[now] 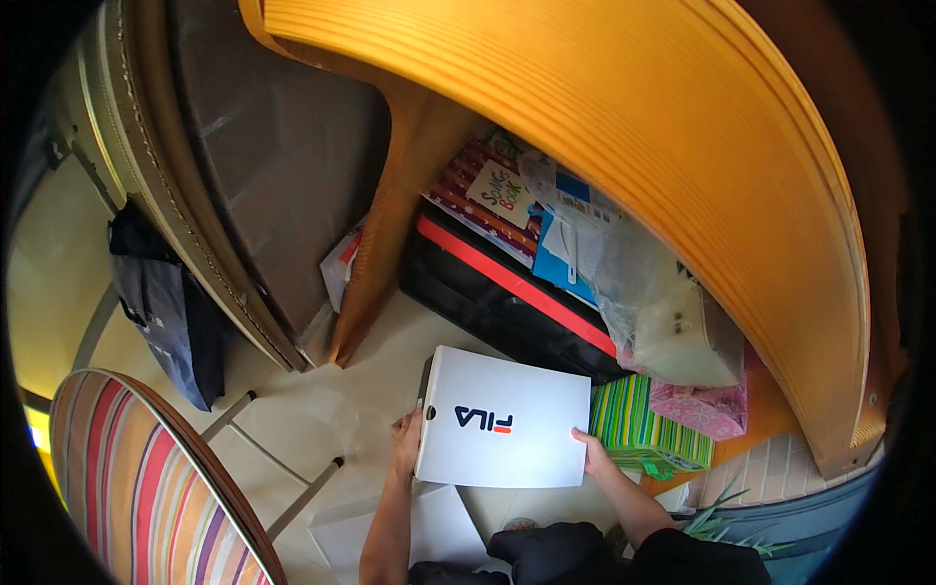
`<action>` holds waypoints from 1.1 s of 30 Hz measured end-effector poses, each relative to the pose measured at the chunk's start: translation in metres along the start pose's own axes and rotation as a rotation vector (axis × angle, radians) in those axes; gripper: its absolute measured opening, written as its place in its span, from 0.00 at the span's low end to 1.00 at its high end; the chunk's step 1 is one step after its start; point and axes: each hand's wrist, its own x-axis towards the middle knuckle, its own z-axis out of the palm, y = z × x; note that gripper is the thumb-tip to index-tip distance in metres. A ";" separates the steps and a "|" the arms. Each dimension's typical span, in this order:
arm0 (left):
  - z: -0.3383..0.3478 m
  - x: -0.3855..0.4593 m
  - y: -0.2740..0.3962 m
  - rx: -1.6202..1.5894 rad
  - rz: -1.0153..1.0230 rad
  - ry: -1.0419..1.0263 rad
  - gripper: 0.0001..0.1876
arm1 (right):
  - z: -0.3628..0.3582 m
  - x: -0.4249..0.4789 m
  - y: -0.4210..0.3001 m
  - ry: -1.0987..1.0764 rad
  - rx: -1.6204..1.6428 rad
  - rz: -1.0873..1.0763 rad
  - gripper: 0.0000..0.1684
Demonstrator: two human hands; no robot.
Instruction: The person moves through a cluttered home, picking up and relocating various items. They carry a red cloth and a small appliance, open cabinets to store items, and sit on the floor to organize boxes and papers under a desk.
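A white Fila shoebox (512, 446) is held level between my two hands, its lid on and its printed name upside down to me. My left hand (406, 442) grips the box's left end, beside a small round hole. At the right end, my right hand (594, 452) holds the edge with the thumb on top. Just beyond the box, under a wooden desk or table (621, 95), a black plastic case with a red band (512, 292) stands on the floor. A songs book (501, 194), blue papers and a plastic bag (658, 322) lie on it.
Right of the shoebox are a green striped bag (643, 428) and a pink patterned bag (706, 406). A striped round stool (146, 475) is at lower left, near a dark cloth bag (172, 314). Another white box (439, 530) lies below my left arm. A wooden leg (373, 256) rises behind.
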 end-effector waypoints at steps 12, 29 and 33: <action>0.005 -0.080 0.075 0.179 -0.158 -0.044 0.52 | -0.032 0.004 0.008 -0.015 0.010 0.012 0.34; 0.022 -0.106 0.146 0.375 -0.289 -0.312 0.72 | -0.015 -0.054 0.078 0.007 0.553 -0.164 0.47; 0.021 -0.089 0.105 0.198 -0.184 -0.198 0.59 | -0.041 -0.022 0.083 0.121 0.531 -0.184 0.44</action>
